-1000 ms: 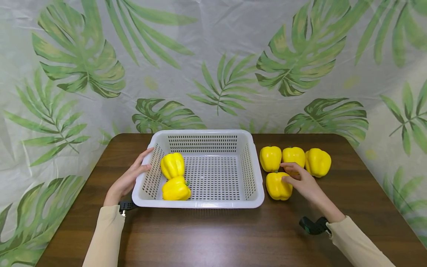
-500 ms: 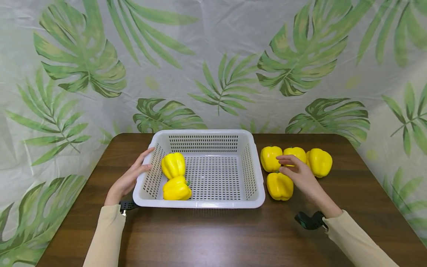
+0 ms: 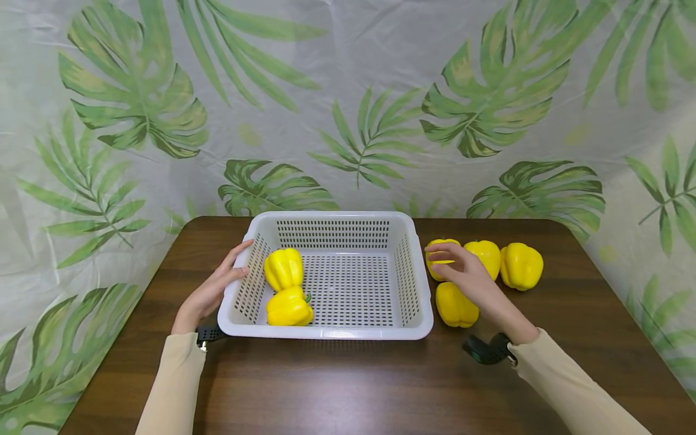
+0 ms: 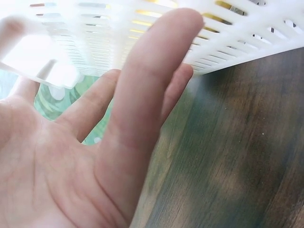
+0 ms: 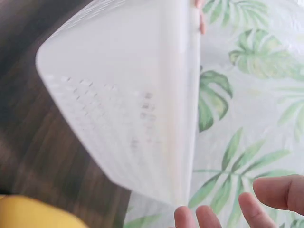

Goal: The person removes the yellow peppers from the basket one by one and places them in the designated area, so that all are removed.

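Note:
A white perforated plastic basket (image 3: 348, 332) stands on the brown table in the head view. Inside it, along the left side, lie two yellow bell peppers, one farther back (image 3: 284, 269) and one in front (image 3: 289, 307). My left hand (image 3: 209, 293) touches the basket's left wall, its thumb (image 4: 147, 76) and fingers extended, as the left wrist view also shows. Over the peppers beside the basket hovers my right hand (image 3: 470, 275), fingers loosely bent and holding nothing. Its fingertips are close to the basket's right rim and partly cover a back pepper (image 3: 437, 273).
Right of the basket, more yellow bell peppers rest on the table: one in front (image 3: 457, 305), one behind my hand (image 3: 486, 257), and one farthest right (image 3: 521, 266). A leaf-print cloth (image 3: 375, 109) hangs behind the table (image 3: 348, 386).
My right hand has lifted off the front pepper and moved left toward the basket's right rim, with nothing in it. The left hand, basket and peppers stay in place.

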The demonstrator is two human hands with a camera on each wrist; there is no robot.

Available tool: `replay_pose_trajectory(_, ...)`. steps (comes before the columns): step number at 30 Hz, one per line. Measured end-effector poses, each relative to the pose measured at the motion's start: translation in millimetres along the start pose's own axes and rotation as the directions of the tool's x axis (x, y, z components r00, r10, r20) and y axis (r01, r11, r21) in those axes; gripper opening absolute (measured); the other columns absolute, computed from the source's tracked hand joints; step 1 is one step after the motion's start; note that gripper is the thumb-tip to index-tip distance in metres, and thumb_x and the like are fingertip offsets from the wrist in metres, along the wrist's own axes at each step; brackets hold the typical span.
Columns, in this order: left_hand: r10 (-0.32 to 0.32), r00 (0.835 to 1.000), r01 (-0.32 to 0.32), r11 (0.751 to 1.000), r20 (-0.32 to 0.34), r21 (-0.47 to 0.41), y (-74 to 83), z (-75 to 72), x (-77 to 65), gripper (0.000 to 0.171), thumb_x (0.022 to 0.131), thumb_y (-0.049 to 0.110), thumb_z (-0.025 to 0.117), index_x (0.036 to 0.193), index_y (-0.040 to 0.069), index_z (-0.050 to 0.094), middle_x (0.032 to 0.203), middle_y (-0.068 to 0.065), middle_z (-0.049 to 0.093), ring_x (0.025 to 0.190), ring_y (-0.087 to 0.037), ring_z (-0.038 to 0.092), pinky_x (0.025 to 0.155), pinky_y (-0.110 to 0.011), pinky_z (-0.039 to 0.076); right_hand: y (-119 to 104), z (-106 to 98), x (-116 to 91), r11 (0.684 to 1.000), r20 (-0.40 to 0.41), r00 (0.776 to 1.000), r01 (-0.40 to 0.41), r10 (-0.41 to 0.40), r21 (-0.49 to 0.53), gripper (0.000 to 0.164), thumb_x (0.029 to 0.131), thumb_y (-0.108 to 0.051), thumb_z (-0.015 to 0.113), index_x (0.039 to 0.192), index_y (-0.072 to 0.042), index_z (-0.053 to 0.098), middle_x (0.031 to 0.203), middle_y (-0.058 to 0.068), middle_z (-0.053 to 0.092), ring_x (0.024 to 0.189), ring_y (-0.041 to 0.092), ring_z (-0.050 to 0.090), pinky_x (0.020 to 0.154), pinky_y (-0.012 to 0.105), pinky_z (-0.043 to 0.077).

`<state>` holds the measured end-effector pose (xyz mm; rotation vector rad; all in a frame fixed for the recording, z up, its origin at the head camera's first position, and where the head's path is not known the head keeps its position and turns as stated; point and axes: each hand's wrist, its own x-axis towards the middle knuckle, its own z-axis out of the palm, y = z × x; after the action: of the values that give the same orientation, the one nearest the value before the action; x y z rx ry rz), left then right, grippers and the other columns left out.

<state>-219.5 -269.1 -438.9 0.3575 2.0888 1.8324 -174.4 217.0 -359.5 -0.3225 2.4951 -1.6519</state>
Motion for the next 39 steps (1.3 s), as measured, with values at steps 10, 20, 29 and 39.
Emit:
replay_pose_trajectory(10,-0.011,1.0,0.011,1.0,-0.002,0.0,0.7,0.0,-1.3,0.064,0.1,0.024,0.044,0.152,0.031,0.009,0.153,-0.021,0.01,0.117,-0.055,0.041,0.077,-0.058,0.051,-20.7,19.9,13.3,1.0,0.058,0.998,0.025,-0.025,-0.006,0.034,0.096,-0.014,0.055,0.128,-0.002,0.052,0.125,0.023,0.054,0.107,0.036,0.055,0.092,0.049,0.046)
replay_pose_trajectory(20,-0.008,1.0,0.008,1.0,-0.005,-0.001,1.7,-0.1,-1.3,0.064,0.1,0.023,0.044,0.152,0.032,0.009,0.153,-0.021,0.01,0.117,-0.055,0.04,0.077,-0.059,0.05,-32.8,40.9,32.4,0.999,0.14,0.989,0.048,-0.049,0.012,0.035,0.096,-0.015,0.056,0.129,-0.003,0.052,0.123,0.022,0.056,0.103,0.033,0.058,0.094,0.054,0.042)
replay_pose_trajectory(29,-0.012,1.0,0.012,1.0,-0.002,-0.003,1.2,0.0,-2.0,0.063,0.1,0.024,0.043,0.152,0.032,0.009,0.153,-0.021,0.009,0.118,-0.055,0.039,0.078,-0.059,0.05,-45.5,61.9,45.3,0.997,0.197,0.978,0.069,-0.073,0.028,0.034,0.096,-0.013,0.055,0.128,-0.005,0.054,0.12,0.016,0.059,0.102,0.028,0.059,0.09,0.045,0.047)
replay_pose_trajectory(39,-0.009,1.0,0.009,1.0,-0.003,-0.001,1.9,0.6,-1.9,0.062,0.1,0.023,0.043,0.152,0.031,0.009,0.153,-0.021,0.01,0.118,-0.055,0.04,0.077,-0.059,0.05,-48.5,88.0,66.3,0.997,0.229,0.971,0.066,-0.071,0.029,0.035,0.094,-0.015,0.058,0.128,-0.006,0.055,0.12,0.016,0.06,0.104,0.034,0.059,0.088,0.045,0.049)
